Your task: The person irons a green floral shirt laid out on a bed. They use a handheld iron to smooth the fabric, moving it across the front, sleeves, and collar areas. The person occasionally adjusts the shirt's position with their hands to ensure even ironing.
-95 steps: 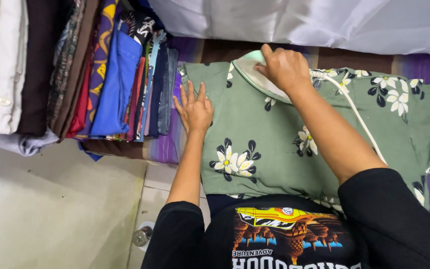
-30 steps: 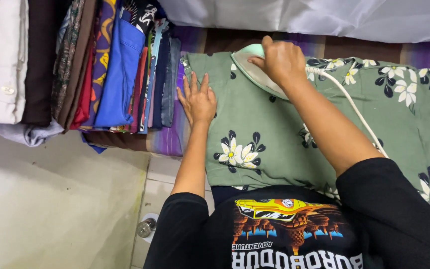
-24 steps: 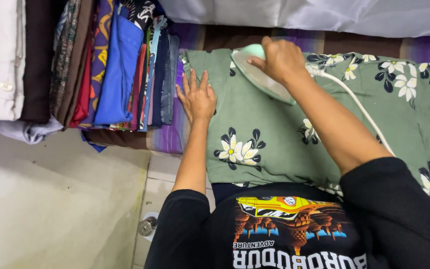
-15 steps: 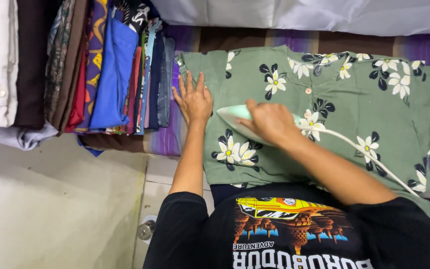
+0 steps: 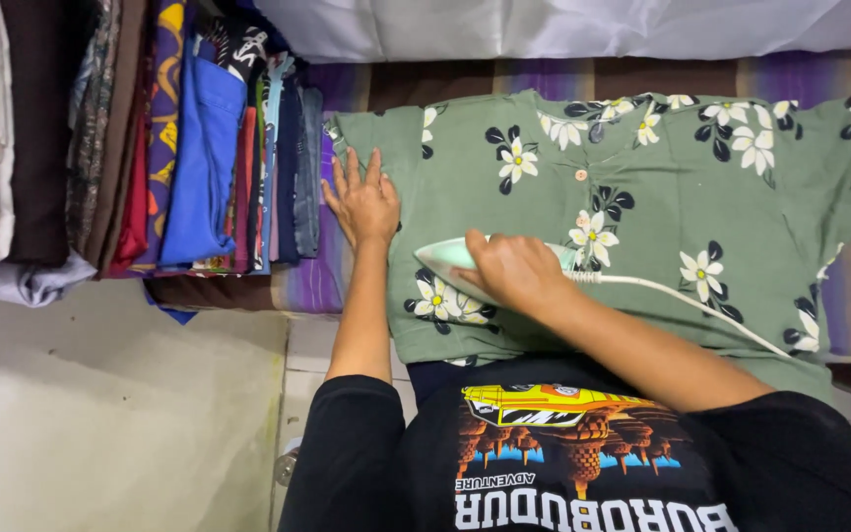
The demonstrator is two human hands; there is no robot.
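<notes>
A green shirt with white flowers (image 5: pixel 642 187) lies spread flat on a striped purple and brown cover (image 5: pixel 504 79). My right hand (image 5: pixel 514 274) grips a pale green iron (image 5: pixel 445 258) that rests on the shirt's near part, its white cord (image 5: pixel 682 300) trailing right. My left hand (image 5: pixel 361 202) lies flat with fingers spread on the shirt's left edge, by the sleeve.
A stack of folded clothes (image 5: pixel 150 138) in blue, red, brown and white stands to the left, touching the cover's edge. White fabric (image 5: pixel 544 25) lies along the far side. A pale floor (image 5: pixel 100 414) is at the lower left.
My right hand has drawn the iron from the shirt's far collar area toward me to the near part. My left hand stays pressed at the left edge.
</notes>
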